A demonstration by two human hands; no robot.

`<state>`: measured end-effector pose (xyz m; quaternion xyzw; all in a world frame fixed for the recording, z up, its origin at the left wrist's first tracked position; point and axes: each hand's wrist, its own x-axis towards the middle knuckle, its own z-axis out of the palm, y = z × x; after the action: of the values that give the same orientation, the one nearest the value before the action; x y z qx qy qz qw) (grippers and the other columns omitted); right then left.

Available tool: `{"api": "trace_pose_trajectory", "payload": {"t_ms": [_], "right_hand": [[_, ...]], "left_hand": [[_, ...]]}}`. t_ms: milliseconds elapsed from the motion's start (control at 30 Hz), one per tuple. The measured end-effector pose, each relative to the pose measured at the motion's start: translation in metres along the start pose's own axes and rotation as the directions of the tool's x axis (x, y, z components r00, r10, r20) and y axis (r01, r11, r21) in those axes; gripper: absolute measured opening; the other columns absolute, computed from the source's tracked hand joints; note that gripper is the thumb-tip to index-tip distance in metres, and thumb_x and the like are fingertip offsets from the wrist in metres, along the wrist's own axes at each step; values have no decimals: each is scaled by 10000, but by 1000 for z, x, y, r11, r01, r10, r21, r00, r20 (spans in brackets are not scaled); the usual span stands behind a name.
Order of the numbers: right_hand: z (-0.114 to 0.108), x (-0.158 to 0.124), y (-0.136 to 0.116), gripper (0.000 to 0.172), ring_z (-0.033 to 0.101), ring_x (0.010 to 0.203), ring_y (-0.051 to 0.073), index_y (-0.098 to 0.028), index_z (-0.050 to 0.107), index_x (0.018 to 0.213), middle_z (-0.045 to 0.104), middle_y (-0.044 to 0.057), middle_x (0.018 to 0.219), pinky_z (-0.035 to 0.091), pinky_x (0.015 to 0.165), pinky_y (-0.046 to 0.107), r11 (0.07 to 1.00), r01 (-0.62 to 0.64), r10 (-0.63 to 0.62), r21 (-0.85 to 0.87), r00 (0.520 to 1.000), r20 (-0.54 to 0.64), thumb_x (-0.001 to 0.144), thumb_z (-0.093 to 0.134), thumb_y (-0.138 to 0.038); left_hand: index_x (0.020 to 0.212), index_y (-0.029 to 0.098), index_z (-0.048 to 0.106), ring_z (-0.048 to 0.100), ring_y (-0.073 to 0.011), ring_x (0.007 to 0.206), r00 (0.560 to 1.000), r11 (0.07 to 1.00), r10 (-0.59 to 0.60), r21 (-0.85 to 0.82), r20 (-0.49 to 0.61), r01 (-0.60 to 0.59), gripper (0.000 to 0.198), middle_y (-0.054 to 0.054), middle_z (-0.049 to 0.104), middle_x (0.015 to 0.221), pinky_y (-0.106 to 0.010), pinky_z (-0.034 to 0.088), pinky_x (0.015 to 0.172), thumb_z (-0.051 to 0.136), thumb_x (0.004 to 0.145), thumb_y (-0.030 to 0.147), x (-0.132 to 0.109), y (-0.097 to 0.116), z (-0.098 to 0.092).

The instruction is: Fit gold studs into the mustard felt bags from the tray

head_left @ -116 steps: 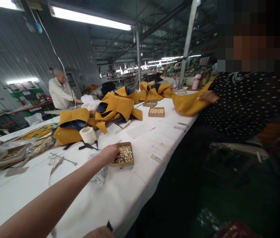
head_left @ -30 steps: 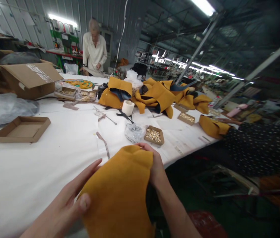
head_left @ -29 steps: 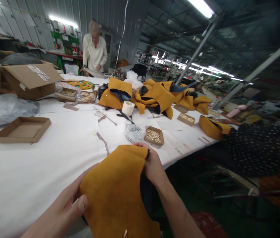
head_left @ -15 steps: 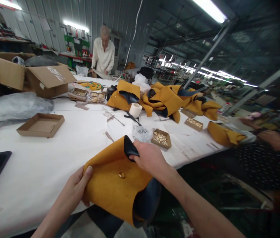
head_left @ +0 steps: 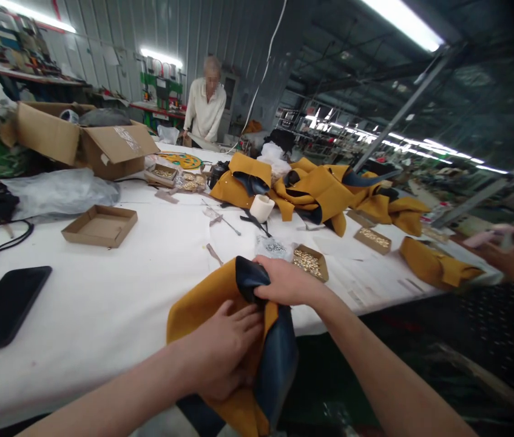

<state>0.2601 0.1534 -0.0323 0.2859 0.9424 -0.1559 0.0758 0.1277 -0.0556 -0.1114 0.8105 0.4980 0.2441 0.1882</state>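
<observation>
A floppy leather piece, mustard yellow on one face and dark blue on the other, is bent over at the table's front edge. My right hand pinches its folded top edge, where the dark face turns outward. Across the yellow face lies my left hand, fingers stretched toward the fold and touching the leather. What is beneath that palm is hidden. Just beyond my right hand are a small cardboard tray of gold metal fittings and a clear bag of silver fittings.
More yellow leather pieces are heaped at the back, near a white roll. An empty shallow box and a black phone lie left. One person stands across the table; another person's hand is at right.
My left hand has left the leather's left edge and moved right onto its yellow face. The gold ring there is now out of sight. The leather is folded more; the view has shifted left.
</observation>
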Motion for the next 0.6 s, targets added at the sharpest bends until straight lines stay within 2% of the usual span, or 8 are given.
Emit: {"api": "trace_pose_trajectory", "payload": {"t_ms": [67,133,233,367,433,533,600], "right_hand": [[-1,2,3,401,793,1038,295,-250,718,1217,847,71,1107,478,816,323,1000,-28,28,-7,999,-27,833,798,-333],[0,3,3,330,791,1020,302,-245,731,1151,848,80,1078,469,803,329,997,-59,57,-51,997,-47,841,787,-341],[2,3,1,244,788,1048,303,-232,746,1092,853,99,1109,474,822,333,992,-87,80,-86,993,-84,861,762,-308],[1,2,-4,189,801,1073,298,-242,757,1055,862,87,1131,498,832,329,993,-88,81,-81,993,-89,879,734,-306],[1,1,-8,193,815,1083,330,-247,760,1067,866,100,1126,501,816,353,980,-123,107,-155,989,-106,890,717,-312],[1,-2,-13,224,832,1081,389,-226,757,1108,863,157,1127,506,795,393,932,-187,143,-312,977,-159,902,706,-297],[-1,-4,-15,241,839,1080,414,-207,754,1132,860,184,1132,527,797,412,904,-203,148,-375,974,-173,909,695,-279]], "left_hand": [[1360,177,707,598,-418,1530,989,989,146,0,5,-146,541,-183,714,1561,-572,324,1368,887,900,396,9,-1,0],[1228,189,713,661,-391,1416,954,954,299,31,14,-299,343,-163,773,1421,-584,345,1321,804,982,410,12,-1,-1],[1154,196,704,697,-389,1304,887,886,459,50,55,-462,326,-162,809,1267,-616,425,1136,671,1103,517,10,-7,6],[1096,191,717,732,-396,1184,880,877,473,75,44,-475,421,-156,818,1124,-617,447,1025,690,1084,612,6,-27,34],[1034,185,708,750,-354,1033,875,867,476,120,84,-483,426,-110,797,1025,-596,469,979,689,1085,607,5,-33,47],[987,174,694,709,-283,810,882,854,440,223,171,-469,331,-56,741,913,-577,514,996,707,1076,492,8,-25,55],[1055,140,707,693,-271,755,905,868,354,277,234,-411,346,-62,734,891,-541,557,981,725,1065,486,13,-11,52]]}}
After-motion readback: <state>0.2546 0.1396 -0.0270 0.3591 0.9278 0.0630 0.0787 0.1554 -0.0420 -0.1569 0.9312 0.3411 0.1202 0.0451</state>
